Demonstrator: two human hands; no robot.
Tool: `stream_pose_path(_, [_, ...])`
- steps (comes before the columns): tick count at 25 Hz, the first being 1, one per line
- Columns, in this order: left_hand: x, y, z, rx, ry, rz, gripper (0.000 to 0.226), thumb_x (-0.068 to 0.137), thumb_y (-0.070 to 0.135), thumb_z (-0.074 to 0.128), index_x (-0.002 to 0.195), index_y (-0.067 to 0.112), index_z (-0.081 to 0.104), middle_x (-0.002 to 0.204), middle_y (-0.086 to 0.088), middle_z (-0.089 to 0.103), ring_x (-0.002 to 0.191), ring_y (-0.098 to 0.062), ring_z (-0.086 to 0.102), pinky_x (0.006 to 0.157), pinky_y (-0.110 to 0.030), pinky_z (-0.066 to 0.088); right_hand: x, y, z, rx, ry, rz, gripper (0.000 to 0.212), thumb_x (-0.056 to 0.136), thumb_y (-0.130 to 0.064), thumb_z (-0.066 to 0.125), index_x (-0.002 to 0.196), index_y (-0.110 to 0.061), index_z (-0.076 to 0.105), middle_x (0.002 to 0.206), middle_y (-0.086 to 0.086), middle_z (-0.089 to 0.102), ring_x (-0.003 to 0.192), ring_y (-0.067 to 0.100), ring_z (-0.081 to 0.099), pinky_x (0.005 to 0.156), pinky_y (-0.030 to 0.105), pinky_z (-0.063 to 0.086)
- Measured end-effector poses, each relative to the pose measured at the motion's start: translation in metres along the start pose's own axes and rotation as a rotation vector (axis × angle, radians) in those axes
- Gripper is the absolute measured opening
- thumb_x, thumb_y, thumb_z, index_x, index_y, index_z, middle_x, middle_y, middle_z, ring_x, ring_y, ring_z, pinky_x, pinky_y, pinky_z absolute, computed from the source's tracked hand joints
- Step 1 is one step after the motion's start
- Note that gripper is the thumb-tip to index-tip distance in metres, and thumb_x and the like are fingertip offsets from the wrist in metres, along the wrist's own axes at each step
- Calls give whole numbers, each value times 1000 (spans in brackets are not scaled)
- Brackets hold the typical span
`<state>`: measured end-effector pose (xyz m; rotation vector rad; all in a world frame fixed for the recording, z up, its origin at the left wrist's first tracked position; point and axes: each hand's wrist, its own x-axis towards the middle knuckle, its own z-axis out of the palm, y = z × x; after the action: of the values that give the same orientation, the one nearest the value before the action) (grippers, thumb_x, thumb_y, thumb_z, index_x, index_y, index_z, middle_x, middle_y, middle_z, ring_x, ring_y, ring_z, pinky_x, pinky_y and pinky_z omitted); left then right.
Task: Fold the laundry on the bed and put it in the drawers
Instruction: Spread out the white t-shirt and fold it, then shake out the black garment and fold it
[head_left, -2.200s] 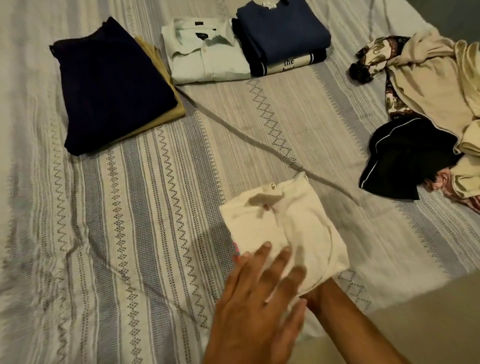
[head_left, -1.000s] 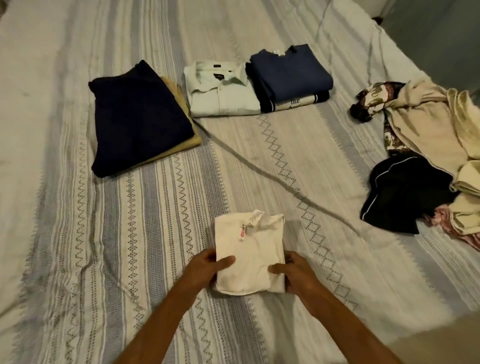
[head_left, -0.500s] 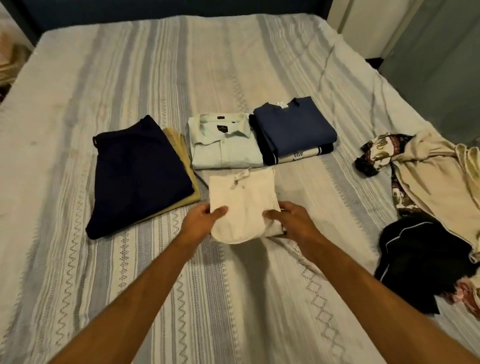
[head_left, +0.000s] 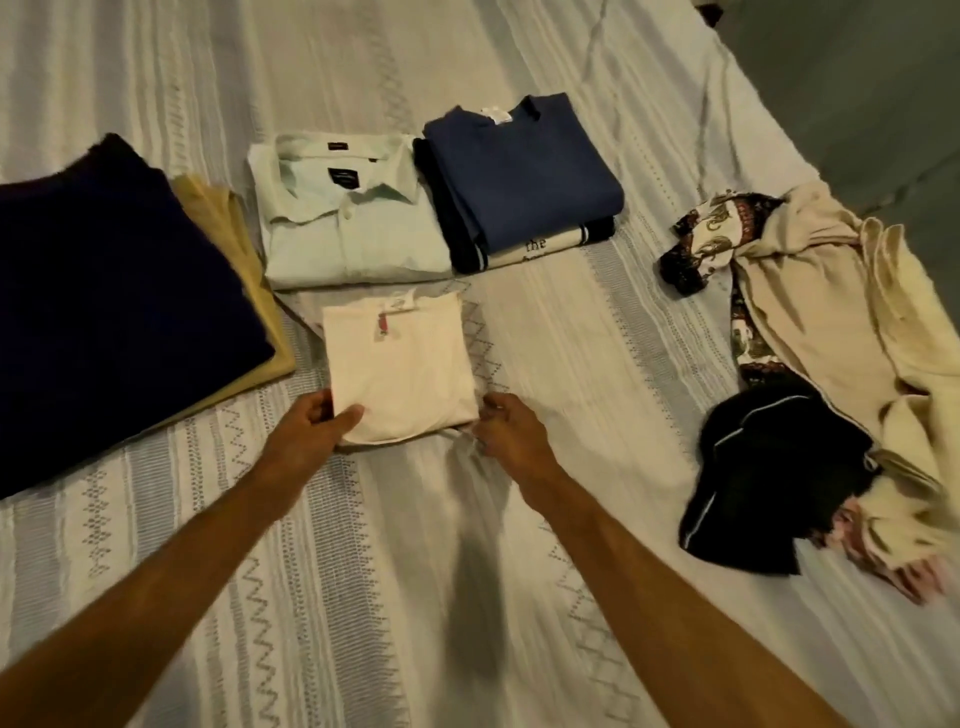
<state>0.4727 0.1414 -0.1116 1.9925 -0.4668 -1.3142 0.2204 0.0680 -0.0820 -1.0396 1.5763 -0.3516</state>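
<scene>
A folded cream garment lies on the striped bedspread, just in front of a folded pale green shirt. My left hand grips its near left corner, thumb on top. My right hand is at its near right corner with fingers curled under the edge. Beside the shirt is a folded blue top stacked on a dark striped one. At the left lie a folded navy garment over a tan one.
An unfolded heap sits at the right: a cream garment, a patterned dark cloth, a black piece with white piping and something pink. The bed's right edge and floor show at top right.
Both hands carried the folded cream garment away from me up the bed and set it down in front of the pale green shirt.
</scene>
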Motion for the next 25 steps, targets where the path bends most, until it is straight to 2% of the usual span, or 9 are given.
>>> stream_pose_path(3, [-41,6,38,89,228,-35,68,85,36,84,137,4,53,134,-13,63,120,-35,62,103,-39,47,-23,16,-13,-193,-25,-114,40,92,-7,61,131,-13,63,124,6,69,115,25,63,101,32,48])
stream_pose_path(6, [-93,5,99,128,428,-120,64,85,32,82,130,2,48,134,-24,57,123,-45,56,106,-47,45,-37,37,-41,-444,-109,-335,45,93,-18,61,138,-11,59,133,10,65,122,28,59,101,33,46])
stream_pose_path(10, [-148,17,199,130,99,-9,20,96,30,71,107,17,60,102,-8,70,97,-29,65,83,-37,49,-41,53,-151,-840,22,-604,45,92,-23,56,136,-16,59,128,8,63,115,30,57,89,43,49])
stream_pose_path(13, [-168,45,286,185,-160,26,23,94,36,74,106,19,65,100,-7,74,84,-19,68,69,-26,53,-28,56,-272,-1045,236,-630,43,92,-26,59,134,-17,58,124,7,61,115,30,55,91,46,47])
stream_pose_path(15, [-164,50,340,305,-318,-1,37,90,46,76,116,23,64,115,-2,74,96,-17,69,83,-28,54,-17,68,-340,-1207,229,-496,51,92,-39,61,139,-21,51,132,7,55,122,31,51,96,48,45])
stream_pose_path(17, [-163,47,395,462,-442,-31,62,86,50,79,134,20,54,135,-2,62,120,-25,63,98,-32,48,-8,91,-397,-1311,88,-283,68,90,-49,64,149,-26,40,143,9,46,132,34,45,102,50,43])
stream_pose_path(19, [-167,36,437,547,-419,12,70,86,43,82,137,13,45,134,-10,58,123,-32,60,100,-36,49,-3,121,-428,-1303,-42,-133,76,89,-51,69,152,-26,33,147,8,40,135,33,44,103,49,46])
stream_pose_path(21, [-176,27,458,643,-349,141,53,94,36,74,134,12,50,127,-12,64,118,-33,63,99,-38,52,-5,144,-438,-1175,-15,-161,67,91,-52,68,146,-24,40,143,5,43,130,29,47,97,45,52])
stream_pose_path(25, [-196,28,467,613,-545,312,46,105,37,58,146,18,55,129,-5,70,123,-21,63,102,-31,52,-6,137,-443,-670,431,-396,61,92,-41,70,142,-21,43,142,5,40,113,23,58,85,42,56])
